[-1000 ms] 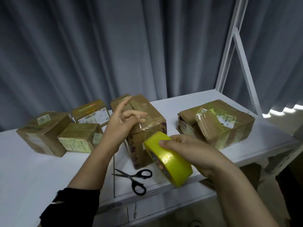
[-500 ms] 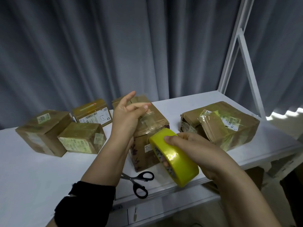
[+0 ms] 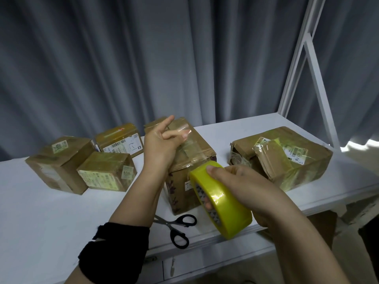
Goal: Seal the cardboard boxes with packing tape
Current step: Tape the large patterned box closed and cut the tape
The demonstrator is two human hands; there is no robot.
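Observation:
A tall cardboard box (image 3: 182, 197) stands in the middle of the white table (image 3: 41, 212), old clear tape across its top. My right hand (image 3: 244, 187) grips a yellow roll of packing tape (image 3: 225, 203) in front of the box's near right corner, thumb on the roll's outer face. My left hand (image 3: 162, 144) is raised over the box top and pinches the free end of a clear tape strip (image 3: 184, 133), index finger pointing up. The strip runs from those fingers down toward the roll.
Black-handled scissors (image 3: 176, 224) lie at the table's front edge below the box. Three smaller boxes (image 3: 106, 173) cluster at the left. A wide box (image 3: 287, 156) sits at the right. A white frame post (image 3: 297, 58) and a grey curtain stand behind.
My left hand has closed on the tape end and lifted a little above the box top. The roll in my right hand stays near the box's front corner.

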